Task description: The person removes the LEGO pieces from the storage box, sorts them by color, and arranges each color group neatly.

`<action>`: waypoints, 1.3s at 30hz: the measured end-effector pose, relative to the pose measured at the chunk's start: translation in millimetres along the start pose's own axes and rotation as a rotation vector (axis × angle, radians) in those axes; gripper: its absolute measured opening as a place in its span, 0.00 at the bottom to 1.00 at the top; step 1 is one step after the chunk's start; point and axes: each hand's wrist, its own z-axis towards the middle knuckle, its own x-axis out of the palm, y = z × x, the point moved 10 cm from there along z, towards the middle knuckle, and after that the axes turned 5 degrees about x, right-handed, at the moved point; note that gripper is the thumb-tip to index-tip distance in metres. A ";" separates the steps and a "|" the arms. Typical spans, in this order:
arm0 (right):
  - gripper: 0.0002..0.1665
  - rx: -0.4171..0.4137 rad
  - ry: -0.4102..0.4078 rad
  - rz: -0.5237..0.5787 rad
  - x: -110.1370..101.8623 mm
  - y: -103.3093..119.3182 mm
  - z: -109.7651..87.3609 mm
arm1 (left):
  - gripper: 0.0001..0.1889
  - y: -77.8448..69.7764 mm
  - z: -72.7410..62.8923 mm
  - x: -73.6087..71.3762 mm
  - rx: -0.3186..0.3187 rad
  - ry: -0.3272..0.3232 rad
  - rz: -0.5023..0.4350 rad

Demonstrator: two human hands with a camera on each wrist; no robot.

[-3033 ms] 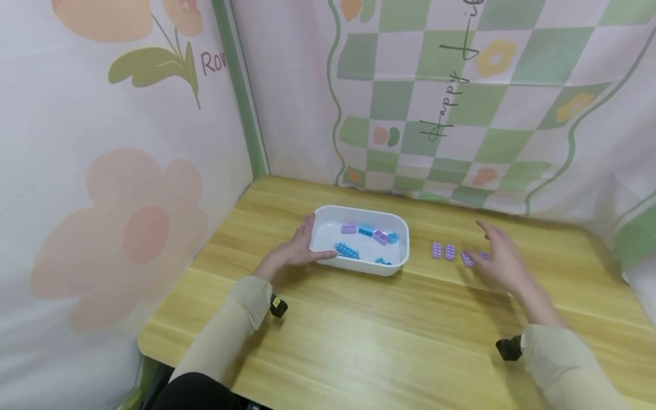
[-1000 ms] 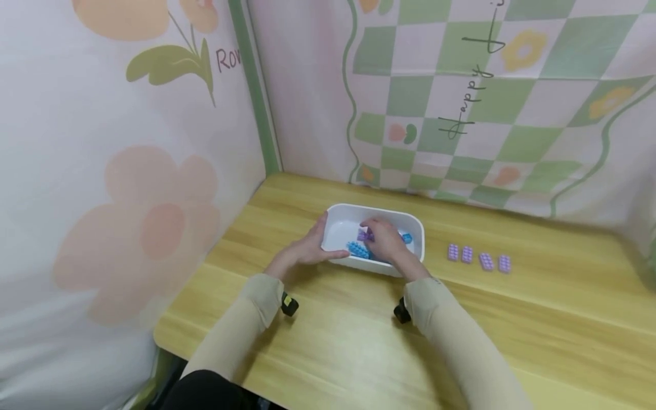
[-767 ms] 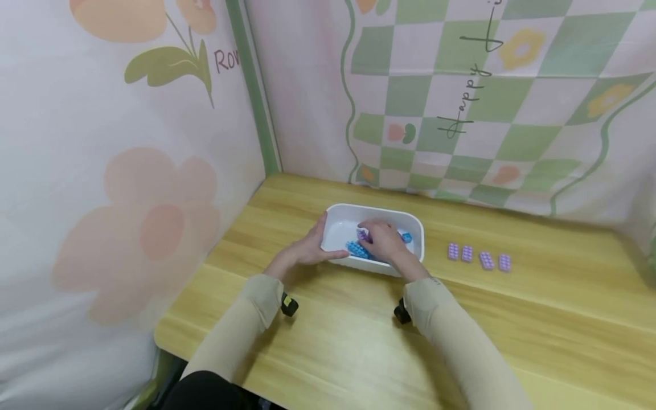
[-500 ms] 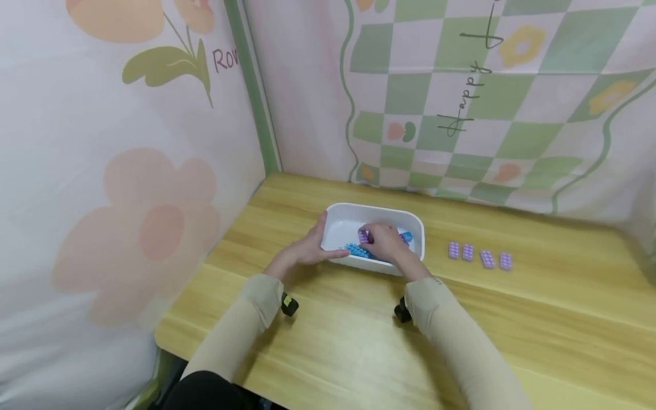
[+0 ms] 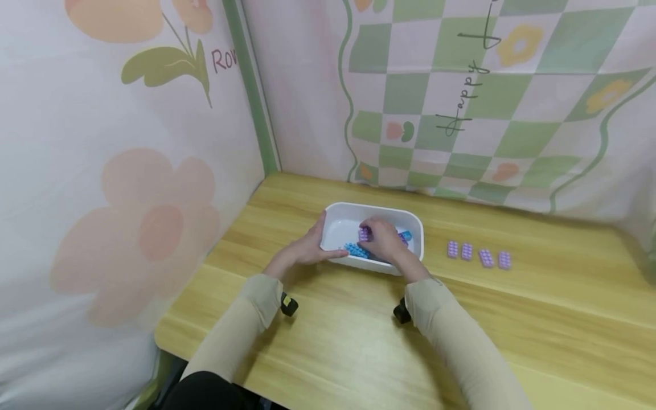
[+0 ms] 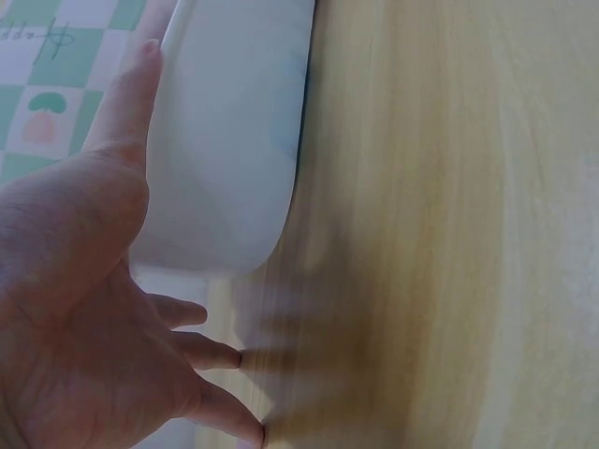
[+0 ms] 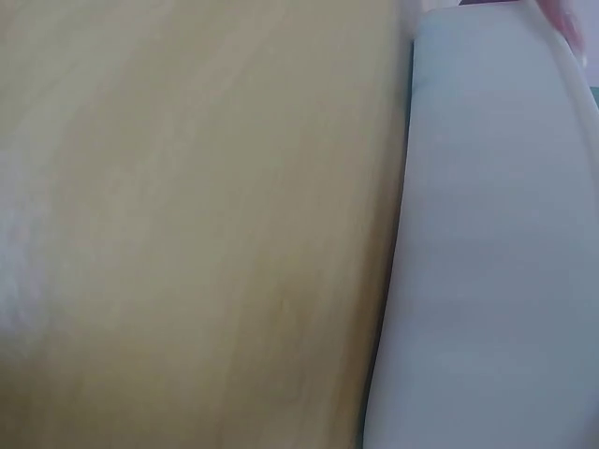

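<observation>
- White, rectangular plastic tub with rounded corners upright on the wood-grained, yellow-brown bench.
- Left hand at the tub's left end: thumb lying over the near rim, fingers along the end wall. Grip wide, digits extended, steadying contact only; left wrist view shows the lower fingers spread beside the rounded end.
- Right hand down inside the tub, fingers bent. Grip nearly closed: thumb and fingers pinch a small purple studded plastic brick. Right wrist view gives mostly the tub's side and bench, so no closer check of the pinch.
- Bright-blue studded plastic pieces near the tub's front wall, just below the pinched brick; exact count unclear.
- Blue plastic brick toward the tub's right end, with part of another purple brick next to it, half hidden by the right hand.
- Outside, right of the tub: loose row of four light-purple studded bricks, studs up, apart from one another; third one slightly turned.
- Both forearms in beige sleeves; small black device at the left wrist, a second black device at the right.
- Behind the bench: green-and-white checked cloth printed with flowers.
</observation>
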 end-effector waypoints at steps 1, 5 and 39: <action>0.26 0.001 -0.006 0.003 -0.9 0.6 -0.2 | 0.68 0.0 0.0 -0.1 0.003 -0.002 0.001; 0.25 -0.001 -0.037 0.012 -5.2 3.0 -1.6 | 0.68 -0.6 -0.1 -0.3 0.010 -0.005 -0.003; 0.24 -0.380 -0.294 -0.111 -76.1 36.9 -76.3 | 0.67 -2.2 -5.3 -0.3 -0.022 0.002 -0.016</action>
